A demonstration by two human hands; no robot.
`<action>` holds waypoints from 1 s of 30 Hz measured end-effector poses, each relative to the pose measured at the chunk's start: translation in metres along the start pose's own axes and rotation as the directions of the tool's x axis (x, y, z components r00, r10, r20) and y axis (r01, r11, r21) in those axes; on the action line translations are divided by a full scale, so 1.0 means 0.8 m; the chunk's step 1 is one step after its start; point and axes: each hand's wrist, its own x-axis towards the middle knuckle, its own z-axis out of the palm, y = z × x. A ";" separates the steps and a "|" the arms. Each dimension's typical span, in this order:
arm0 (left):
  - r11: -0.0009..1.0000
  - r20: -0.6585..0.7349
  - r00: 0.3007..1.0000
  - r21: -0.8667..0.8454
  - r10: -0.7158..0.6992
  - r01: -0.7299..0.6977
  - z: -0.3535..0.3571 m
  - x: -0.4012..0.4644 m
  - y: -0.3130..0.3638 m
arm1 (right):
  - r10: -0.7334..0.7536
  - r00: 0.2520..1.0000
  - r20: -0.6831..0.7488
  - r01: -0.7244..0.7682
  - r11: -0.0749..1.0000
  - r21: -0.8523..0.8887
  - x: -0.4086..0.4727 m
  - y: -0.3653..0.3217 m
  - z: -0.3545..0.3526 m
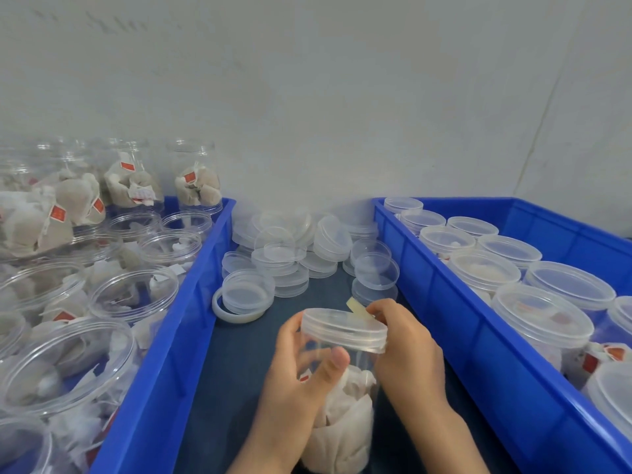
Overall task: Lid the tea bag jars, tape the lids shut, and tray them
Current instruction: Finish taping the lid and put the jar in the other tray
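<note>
- Person's holding a clear jar (342, 398) of tea bags (345, 415) over the near middle of the dark desk (236, 364), right between the two blue trays.
- Left hand (297, 381) is wrapped round the jar body, thumb lying across the front just under the lid (343, 329), fingers (290, 331) curled round the far side.
- The lid's already sitting on top of the jar, tilted a bit toward the left.
- Right hand (407, 347) is up at the lid's right edge, fingers bent and pinching a short strip of yellowish tape (357, 308) that sticks up past the rim.
- The roll of tape (236, 311) lies flat on the desk just left of the jar, with a loose lid sitting partly on it.
- Behind that, toward the desk's back edge by the wall, there's a whole pile of spare lids (301, 248), some stacked, some leaning.
- Left tray (178, 343) is packed with open jars (133, 292) of tea bags, no lids on them, a few taller ones stacked at the back.
- Right tray (478, 340) holds lidded jars (543, 316) in rows, running from its back corner toward the near edge.
</note>
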 end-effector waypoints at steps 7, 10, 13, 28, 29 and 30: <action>0.994 -0.051 0.997 -0.096 -0.058 0.053 -0.018 0.008 -0.002 | -0.039 0.999 0.018 0.039 0.999 0.034 -0.005 -0.009 0.002; 0.994 0.005 0.999 -0.097 -0.045 0.045 -0.015 0.007 0.003 | -0.025 1.000 -0.002 0.025 0.998 0.055 -0.006 -0.009 0.001; 0.983 0.021 0.996 -0.159 -0.086 0.088 -0.015 0.007 0.001 | -0.022 0.999 -0.023 0.024 0.997 0.074 -0.006 -0.009 -0.001; 0.995 -0.062 0.997 -0.092 0.037 -0.042 -0.015 0.002 0.003 | -0.007 1.000 0.008 0.007 1.000 0.023 -0.010 -0.019 0.002; 0.997 -0.068 0.996 -0.053 0.056 -0.060 -0.013 0.001 0.004 | -0.007 1.000 0.004 0.007 1.000 0.024 -0.011 -0.020 0.002; 0.997 -0.114 0.991 -0.018 0.075 -0.077 -0.011 0.001 0.005 | -0.002 1.000 -0.016 0.003 1.000 0.028 -0.011 -0.021 0.000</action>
